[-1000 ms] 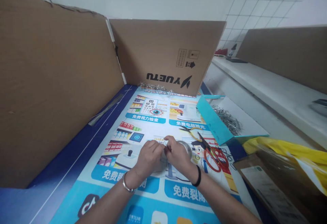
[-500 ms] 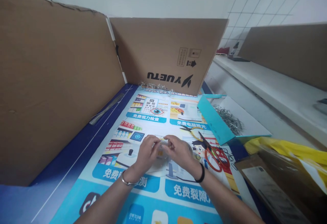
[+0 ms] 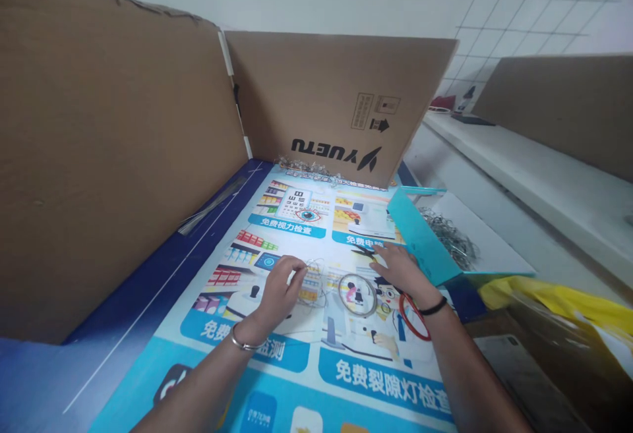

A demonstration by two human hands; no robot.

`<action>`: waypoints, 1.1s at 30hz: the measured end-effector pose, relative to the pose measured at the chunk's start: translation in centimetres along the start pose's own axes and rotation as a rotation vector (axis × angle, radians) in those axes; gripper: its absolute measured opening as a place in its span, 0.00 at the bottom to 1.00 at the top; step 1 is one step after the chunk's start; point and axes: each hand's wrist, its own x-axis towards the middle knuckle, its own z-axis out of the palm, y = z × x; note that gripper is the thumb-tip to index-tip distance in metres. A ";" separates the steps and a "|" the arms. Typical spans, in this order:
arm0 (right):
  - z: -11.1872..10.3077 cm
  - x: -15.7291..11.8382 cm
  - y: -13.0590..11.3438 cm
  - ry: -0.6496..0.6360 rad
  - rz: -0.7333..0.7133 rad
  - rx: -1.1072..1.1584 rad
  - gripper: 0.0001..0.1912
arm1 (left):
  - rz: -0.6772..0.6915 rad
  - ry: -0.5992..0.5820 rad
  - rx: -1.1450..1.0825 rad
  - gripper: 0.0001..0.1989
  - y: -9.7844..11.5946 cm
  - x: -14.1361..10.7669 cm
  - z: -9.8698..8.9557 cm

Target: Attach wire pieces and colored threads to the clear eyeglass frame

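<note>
Illumination is diffuse, shading the rear cardboard panel (image 3: pixel 331 90) at left, with pale sheen on the blue tabletop (image 3: pixel 99 347) and soft, slightly blurred fine detail.

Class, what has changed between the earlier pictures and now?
The right hand has parted from the left hand and moved right and forward to the pliers; whether it holds them is unclear. The wire coil is uncovered. The left hand, apparently pinching thin wire, and the teal box stayed put.

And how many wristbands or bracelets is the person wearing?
2: a silver bracelet at the wrist of the left hand and a black band at the wrist of the right hand. No others show.
</note>
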 end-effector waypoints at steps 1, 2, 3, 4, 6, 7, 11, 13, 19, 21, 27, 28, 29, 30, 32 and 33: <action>0.2 0.2 0.0 0.000 -0.030 -0.002 0.22 | -0.010 0.004 -0.008 0.03 -0.1 0.0 0.0; 0.3 0.5 0.0 0.000 -0.063 -0.006 0.21 | -0.021 0.008 -0.015 0.03 -0.1 0.1 -0.1; 0.3 0.7 -0.1 0.002 -0.093 -0.013 0.20 | -0.033 0.011 -0.017 0.03 -0.2 0.1 -0.1; 0.2 1.0 -0.2 0.007 -0.117 -0.022 0.18 | -0.048 0.011 -0.015 0.03 -0.2 0.1 -0.2; 0.2 1.3 -0.4 0.026 -0.145 -0.043 0.15 | -0.075 0.011 -0.008 0.04 -0.3 0.2 -0.3; 0.2 1.4 -0.5 0.037 -0.151 -0.053 0.13 | -0.087 0.013 -0.004 0.04 -0.3 0.2 -0.3; 0.6 1.7 -0.6 0.086 -0.131 -0.088 0.09 | -0.112 0.027 0.022 0.04 -0.4 0.1 -0.4; 0.9 2.0 -0.4 0.108 -0.112 -0.096 0.09 | -0.124 0.029 0.048 0.04 -0.4 0.0 -0.4; 1.2 2.5 0.1 0.140 -0.102 -0.062 0.08 | -0.174 0.024 0.076 0.04 -0.6 0.0 -0.3; 1.3 2.6 0.2 0.149 -0.095 -0.042 0.07 | -0.184 0.005 0.070 0.04 -0.7 0.0 -0.2; 1.6 2.5 -0.2 0.185 -0.137 0.065 0.10 | -0.159 -0.022 0.040 0.04 -0.8 0.0 0.0; 1.6 2.5 -0.3 0.195 -0.146 0.088 0.11 | -0.163 -0.025 0.034 0.05 -0.8 0.0 0.0; 1.5 2.4 -0.4 0.208 -0.150 0.112 0.11 | -0.168 -0.030 0.028 0.05 -0.7 0.1 0.0; 1.4 2.4 -0.6 0.223 -0.151 0.138 0.11 | -0.173 -0.035 0.021 0.05 -0.7 0.1 0.0; 1.1 2.3 -0.9 0.255 -0.146 0.181 0.12 | -0.182 -0.050 0.007 0.05 -0.6 0.1 -0.1; 0.9 2.3 -1.0 0.275 -0.137 0.209 0.13 | -0.186 -0.056 -0.001 0.05 -0.6 0.1 -0.1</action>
